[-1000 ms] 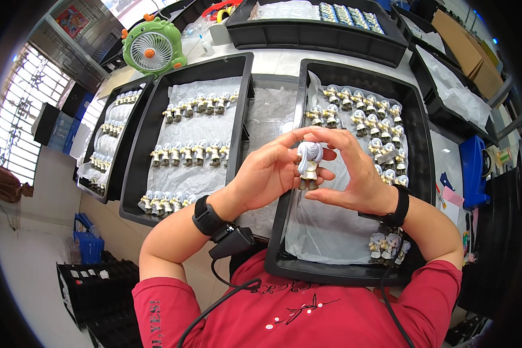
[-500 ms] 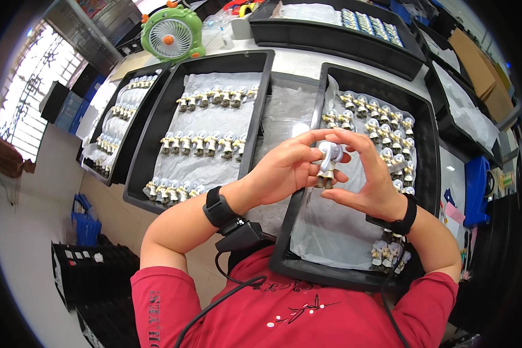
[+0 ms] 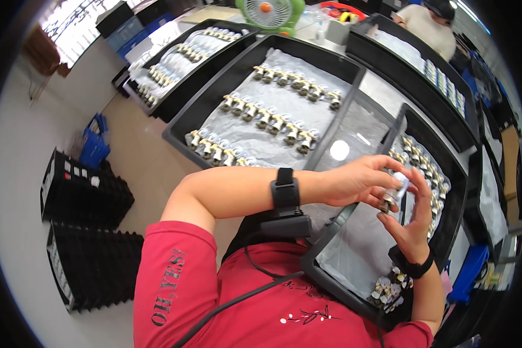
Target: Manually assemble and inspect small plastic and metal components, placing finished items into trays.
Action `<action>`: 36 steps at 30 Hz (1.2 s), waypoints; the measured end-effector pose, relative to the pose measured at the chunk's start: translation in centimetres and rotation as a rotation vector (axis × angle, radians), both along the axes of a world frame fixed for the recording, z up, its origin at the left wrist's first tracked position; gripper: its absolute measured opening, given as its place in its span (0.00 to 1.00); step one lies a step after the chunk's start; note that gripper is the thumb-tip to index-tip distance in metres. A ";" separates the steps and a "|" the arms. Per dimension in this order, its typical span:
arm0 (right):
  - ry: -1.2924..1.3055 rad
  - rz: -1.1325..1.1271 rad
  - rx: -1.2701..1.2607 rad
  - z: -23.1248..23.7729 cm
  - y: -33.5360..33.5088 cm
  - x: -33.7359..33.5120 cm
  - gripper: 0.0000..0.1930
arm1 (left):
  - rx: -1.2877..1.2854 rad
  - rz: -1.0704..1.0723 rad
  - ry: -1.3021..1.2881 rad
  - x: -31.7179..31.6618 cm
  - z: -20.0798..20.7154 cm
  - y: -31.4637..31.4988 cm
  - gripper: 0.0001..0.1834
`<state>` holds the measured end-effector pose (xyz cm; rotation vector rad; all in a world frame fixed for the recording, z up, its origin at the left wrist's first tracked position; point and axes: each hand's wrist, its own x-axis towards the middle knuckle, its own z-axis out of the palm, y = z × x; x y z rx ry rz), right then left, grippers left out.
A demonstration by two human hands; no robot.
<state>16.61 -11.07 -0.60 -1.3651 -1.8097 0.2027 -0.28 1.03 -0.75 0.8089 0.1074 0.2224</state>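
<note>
Both hands meet over a black tray [image 3: 354, 301] at the right. My left hand [image 3: 356, 181] grips a small white and brass fitting [image 3: 395, 194] from above. My right hand [image 3: 414, 223] is raised beside it, fingertips touching the same fitting from the right. Rows of similar small fittings [image 3: 429, 174] lie on grey sheeting at the tray's far end, and a small pile of them [image 3: 388, 290] sits at its near corner. A black band with a cabled device [image 3: 285, 200] is strapped to my left wrist.
A second black tray [image 3: 180, 130] to the left holds rows of the same fittings [image 3: 267, 119]; a third [image 3: 174, 49] lies further left. A green desk fan [image 3: 271, 13] stands at the back. Another person [image 3: 429, 26] is at the far right. Black stacked racks [image 3: 84, 229] stand on the floor.
The view has swung left and tilted, so hands and trays now sit further right in the picture. Both hands stay on the small fitting, my right hand now more upright beside it.
</note>
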 end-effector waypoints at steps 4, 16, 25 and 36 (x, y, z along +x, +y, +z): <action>0.040 0.001 -0.035 -0.7 0.1 0.2 0.48 | 0.074 0.068 0.036 0.1 -0.5 -0.1 0.23; 0.074 -0.042 -0.015 0.3 0.3 -0.2 0.40 | 0.135 0.401 -0.261 -2.7 5.8 5.3 0.20; 0.220 -0.175 0.091 0.9 1.2 1.6 0.32 | 0.445 0.032 0.186 -0.3 4.6 1.0 0.19; -0.243 0.081 -0.316 3.6 -0.6 3.8 0.22 | 1.824 -0.793 0.549 4.7 0.4 -3.7 0.21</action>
